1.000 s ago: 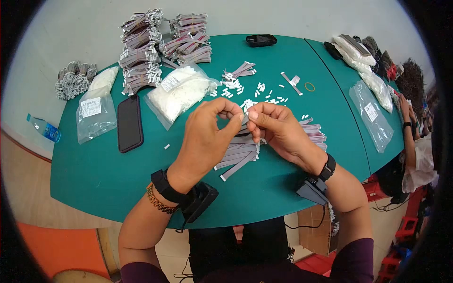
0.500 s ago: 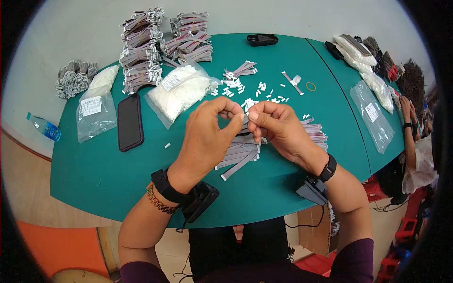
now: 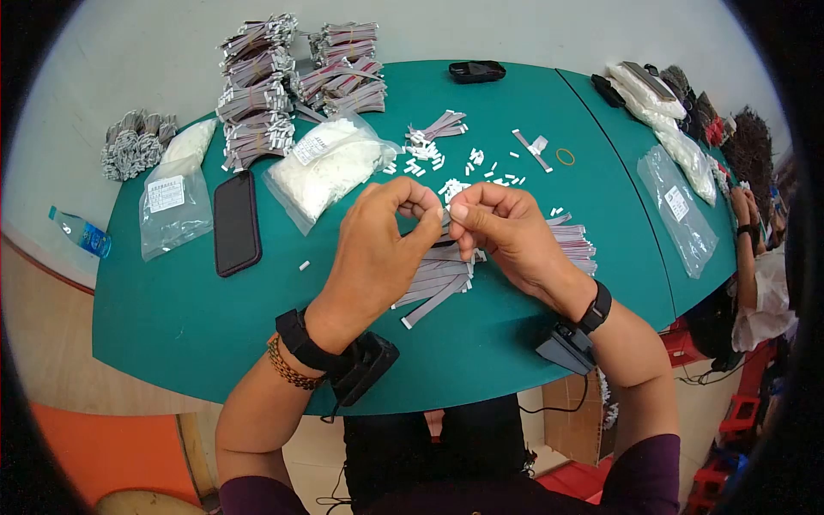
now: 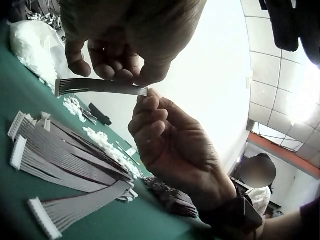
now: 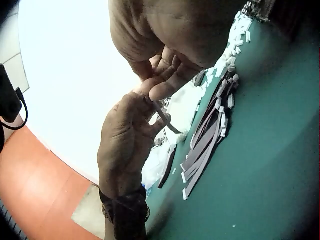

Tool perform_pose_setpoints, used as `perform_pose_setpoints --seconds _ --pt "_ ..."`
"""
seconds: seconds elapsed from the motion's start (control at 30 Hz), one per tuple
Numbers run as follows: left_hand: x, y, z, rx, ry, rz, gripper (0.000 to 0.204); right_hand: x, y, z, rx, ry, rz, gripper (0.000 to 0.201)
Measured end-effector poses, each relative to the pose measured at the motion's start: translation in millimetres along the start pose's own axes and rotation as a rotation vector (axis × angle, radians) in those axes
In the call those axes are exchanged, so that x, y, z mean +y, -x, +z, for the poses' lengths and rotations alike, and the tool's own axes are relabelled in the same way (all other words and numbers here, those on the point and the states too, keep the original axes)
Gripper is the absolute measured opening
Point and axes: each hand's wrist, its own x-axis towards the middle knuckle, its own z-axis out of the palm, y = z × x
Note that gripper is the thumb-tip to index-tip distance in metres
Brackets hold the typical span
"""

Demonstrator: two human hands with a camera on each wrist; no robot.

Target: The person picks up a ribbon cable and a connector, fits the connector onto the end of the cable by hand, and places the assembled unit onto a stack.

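Closest to the person, both hands are raised just above the green table (image 3: 197, 326), fingertips meeting. The left hand (image 3: 378, 245) and the right hand (image 3: 506, 236) each pinch the same short grey ribbon cable (image 4: 100, 86) between thumb and forefinger, the grip narrow and tight at one end of it. From the left wrist view the cable runs level from the pinch out to a free end under the left hand; from the right wrist view it hangs down a little past the fingers (image 5: 162, 90).

Directly beneath the hands lies a loose fan of grey ribbon cables (image 3: 438, 279) with white connectors on their ends, flat on the table. Left of them lies a black phone (image 3: 236, 223), and beside it two clear bags of white parts (image 3: 330, 167).

Beyond the hands small white connectors (image 3: 481, 167) are scattered, with an orange rubber band (image 3: 564, 157) to the right. At the far edge stand banded bundles of cables (image 3: 257, 112), and a dark case (image 3: 476, 71) lies at the table's back rim.
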Motion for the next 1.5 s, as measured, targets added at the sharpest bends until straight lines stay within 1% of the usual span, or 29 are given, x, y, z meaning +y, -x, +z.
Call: perform_pose_setpoints --seconds 0.33,0.43,0.63,0.83,0.93,1.13,1.23,1.33,1.5 --pt "-2.3 0.0 1.3 -0.003 0.016 0.008 0.016 0.6 -0.1 -0.6 -0.004 -0.02 0.018 0.013" --pt "-0.9 0.1 0.8 -0.007 0.024 0.0 0.015 0.5 -0.1 -0.3 -0.005 -0.004 -0.002 0.013" --pt "-1.1 1.3 1.6 0.035 -0.04 0.07 0.015 2.0 0.3 0.9 0.007 -0.015 -0.004 0.013" --pt "-0.2 0.9 1.5 0.011 -0.022 0.008 0.016 2.5 0.2 -0.5 -0.006 -0.036 0.012 0.013" --pt "0.1 1.6 2.4 0.021 -0.012 0.005 0.017 0.7 1.2 0.7 -0.003 -0.044 0.017 0.013" --pt "-2.9 2.1 2.8 0.032 -0.106 0.102 0.02 0.1 1.6 1.2 0.011 -0.055 0.049 0.013" --pt "-5.1 0.5 2.9 -0.025 0.05 0.002 0.02 0.0 1.3 0.3 -0.015 -0.094 0.063 0.013" --pt "1.7 -0.2 -0.1 -0.095 0.2 -0.136 0.02 1.1 0.9 0.4 -0.03 -0.127 0.075 0.013" --pt "-2.7 0.5 1.3 -0.076 0.184 -0.112 0.018 4.5 -0.2 -1.3 -0.045 -0.156 0.083 0.014"
